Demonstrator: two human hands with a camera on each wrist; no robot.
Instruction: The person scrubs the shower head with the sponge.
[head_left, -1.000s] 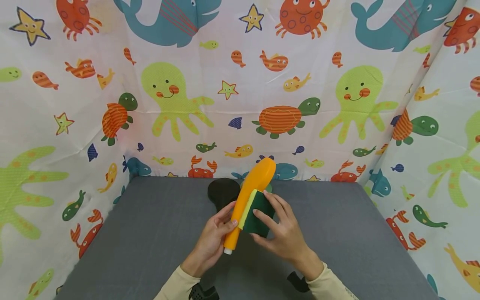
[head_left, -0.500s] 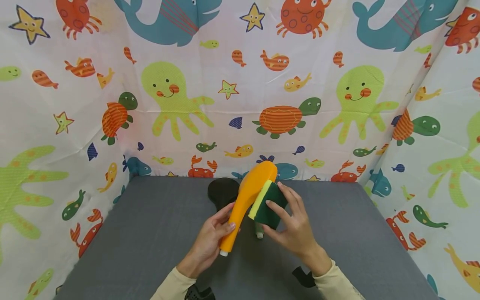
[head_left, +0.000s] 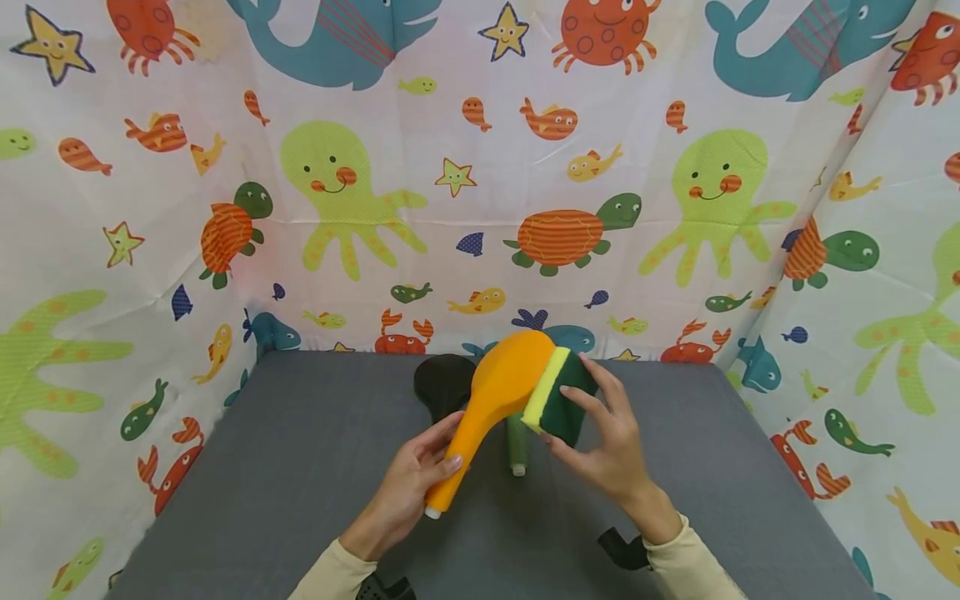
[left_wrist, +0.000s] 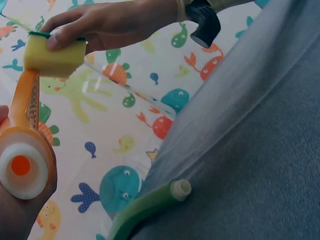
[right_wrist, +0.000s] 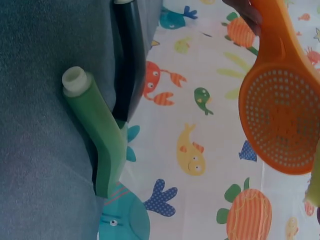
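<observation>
My left hand (head_left: 405, 487) grips the handle of an orange shower head (head_left: 507, 371), held tilted with its head up and to the right. Its white threaded handle end (left_wrist: 24, 172) faces the left wrist camera. In the right wrist view, the perforated spray face (right_wrist: 282, 117) shows. My right hand (head_left: 615, 446) pinches a yellow sponge with a dark green scouring side (head_left: 573, 400). The sponge's yellow side lies against the right edge of the shower head's round end. In the right wrist view, only a sliver of the sponge shows at the right border.
A black shower head (head_left: 442, 383) lies on the grey cloth-covered table (head_left: 322, 450) behind the left hand. Beside it is a green shower head (head_left: 517, 442), partly hidden by the orange one. A curtain (head_left: 465, 208) printed with sea animals stands around the table.
The sponge has slid from the orange shower head's handle up to its round end. My right hand has moved right with it. The left hand has shifted slightly left and turned the shower head.
</observation>
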